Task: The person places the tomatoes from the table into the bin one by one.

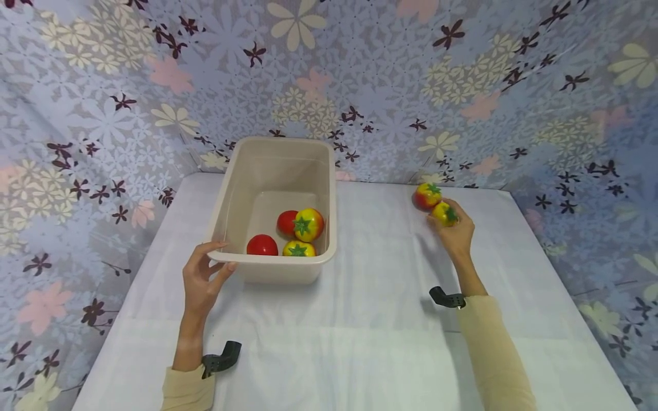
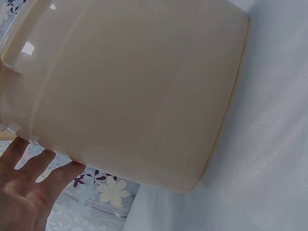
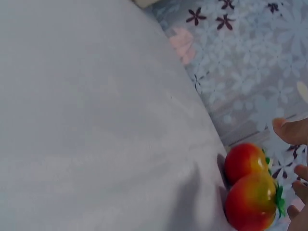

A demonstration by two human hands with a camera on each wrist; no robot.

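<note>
The nearer red-and-yellow tomato (image 1: 444,214) sits on the white cloth (image 1: 380,319), beside a second tomato (image 1: 428,196). Its glossy skin suggests a light, stiff toy: hard to bruise, but likely slippery and prone to roll. The round sides, below the green leaves, seem the best hold; the leaves may be flimsy. The person's right hand (image 1: 457,231) is spread above it, thumb and fingers apart; whether any fingertip touches cannot be told. Well to the left, the left hand (image 1: 200,282) grips the front corner of a beige box (image 1: 277,260) that holds four more tomatoes (image 1: 309,224).
</note>
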